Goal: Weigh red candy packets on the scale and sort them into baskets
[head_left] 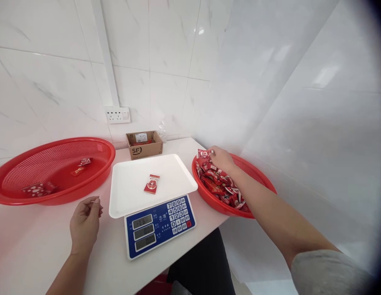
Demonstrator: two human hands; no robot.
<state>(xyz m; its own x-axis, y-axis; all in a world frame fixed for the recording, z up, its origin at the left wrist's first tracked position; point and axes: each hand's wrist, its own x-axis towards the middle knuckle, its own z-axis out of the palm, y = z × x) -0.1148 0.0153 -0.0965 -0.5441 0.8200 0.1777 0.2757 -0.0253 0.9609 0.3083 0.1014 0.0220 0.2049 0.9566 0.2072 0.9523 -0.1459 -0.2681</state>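
Note:
My right hand (221, 159) pinches a small red and white packet (203, 154) over the far side of the right red basket (264, 180). Beneath it lies a heap of similar red packets (219, 182). My left hand (85, 219) rests by the white table's left part, fingers curled in against the thumb, with nothing seen in them. Just right of it, a white tray (125, 180) sits on a blue weighing scale (161, 227). One red packet (152, 184), with a white end and print, lies on the tray.
A red mesh basket (64, 145) at the left holds a few packets (35, 189). Behind the tray stands a small open cardboard box (146, 150) with red items inside, near clear plastic (162, 129). A tiled wall with a socket (117, 115) bounds the table.

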